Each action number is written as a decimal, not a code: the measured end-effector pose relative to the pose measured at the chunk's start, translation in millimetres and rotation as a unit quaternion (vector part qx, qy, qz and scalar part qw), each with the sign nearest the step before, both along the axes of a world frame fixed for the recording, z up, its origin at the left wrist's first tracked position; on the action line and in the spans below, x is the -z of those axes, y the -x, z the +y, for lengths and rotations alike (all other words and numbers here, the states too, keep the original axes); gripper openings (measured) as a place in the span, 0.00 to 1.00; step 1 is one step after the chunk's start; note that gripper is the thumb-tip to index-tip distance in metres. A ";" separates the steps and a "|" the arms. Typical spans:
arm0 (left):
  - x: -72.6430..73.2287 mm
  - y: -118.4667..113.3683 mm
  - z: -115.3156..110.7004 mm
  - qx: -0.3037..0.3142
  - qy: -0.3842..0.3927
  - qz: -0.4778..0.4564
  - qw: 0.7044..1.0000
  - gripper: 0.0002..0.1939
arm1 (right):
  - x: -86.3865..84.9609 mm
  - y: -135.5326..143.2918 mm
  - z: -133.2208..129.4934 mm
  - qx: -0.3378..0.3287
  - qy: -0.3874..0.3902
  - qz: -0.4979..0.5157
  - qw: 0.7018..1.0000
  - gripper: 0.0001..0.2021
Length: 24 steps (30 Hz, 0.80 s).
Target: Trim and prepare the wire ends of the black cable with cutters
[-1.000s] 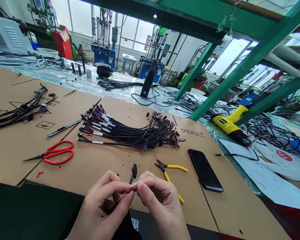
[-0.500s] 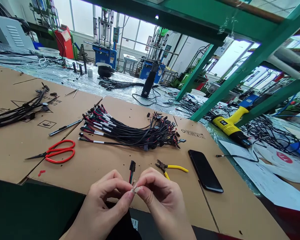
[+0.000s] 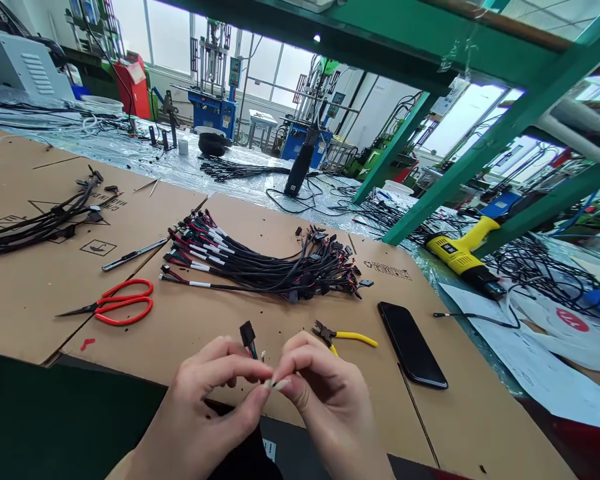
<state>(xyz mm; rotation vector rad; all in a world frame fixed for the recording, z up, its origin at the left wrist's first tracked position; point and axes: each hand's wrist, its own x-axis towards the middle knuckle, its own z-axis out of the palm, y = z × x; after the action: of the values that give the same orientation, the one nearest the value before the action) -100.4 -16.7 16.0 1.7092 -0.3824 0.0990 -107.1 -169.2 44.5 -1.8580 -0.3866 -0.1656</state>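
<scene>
My left hand (image 3: 217, 397) and my right hand (image 3: 325, 397) meet tip to tip over the near edge of the cardboard, both closed in a pinch. A black connector (image 3: 248, 335) with thin coloured wires sticks up behind my left fingers, which seem to hold its wires. A tiny pale end (image 3: 263, 357) shows between the hands. What my right fingertips pinch is too small to make out. Just beyond my right hand lie yellow-handled side cutters (image 3: 353, 337). Farther off rests a bundle of black cables (image 3: 265, 267) with white labels and small connectors.
Red-handled scissors (image 3: 125, 303) and a utility knife (image 3: 134, 255) lie to the left, near more black cables (image 3: 45, 220). At right are a phone (image 3: 413, 345), a yellow heat gun (image 3: 463, 257) and paper sheets (image 3: 520, 360). A green frame post (image 3: 445, 177) slants over the table.
The black connector has tipped to the left and come slightly nearer. My hands stay pinched together in almost the same place. The view has shifted slightly.
</scene>
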 end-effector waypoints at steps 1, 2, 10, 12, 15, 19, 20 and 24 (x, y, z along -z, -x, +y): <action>1.4 0.4 0.0 -0.007 -0.015 -0.040 0.999 0.08 | 1.2 -0.6 0.0 -0.002 -0.028 0.031 0.999 0.09; 2.7 0.7 -0.2 -0.012 -0.026 -0.072 0.997 0.09 | 3.3 -1.0 0.9 -0.007 -0.056 0.057 0.997 0.11; -0.4 -4.6 15.1 -0.112 -0.087 -0.111 0.984 0.05 | 39.2 3.7 29.3 -0.154 -0.277 0.241 0.918 0.23; -2.8 -6.6 25.5 -0.107 -0.149 -0.088 0.979 0.06 | 42.9 5.1 32.6 -0.125 -0.215 0.254 0.934 0.21; -6.7 -8.4 39.1 -0.100 -0.227 -0.110 0.962 0.07 | 42.0 7.5 31.7 -0.077 -0.085 0.214 0.970 0.21; -10.8 -8.0 45.1 -0.075 -0.272 -0.205 0.937 0.08 | 40.6 11.5 29.2 -0.032 -0.007 0.138 0.990 0.19; -11.4 -7.7 44.5 -0.064 -0.275 -0.216 0.935 0.07 | 41.4 12.3 29.3 -0.026 -0.011 0.130 0.991 0.17; -11.1 -6.0 38.6 -0.062 -0.275 -0.241 0.929 0.05 | 44.6 13.4 30.9 0.023 -0.039 0.064 0.997 0.10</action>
<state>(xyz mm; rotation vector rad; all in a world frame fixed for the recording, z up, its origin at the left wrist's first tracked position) -94.4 21.9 27.2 2.2637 -0.7154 0.5569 -120.6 -138.3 -0.2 -1.7908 -0.2467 -0.0913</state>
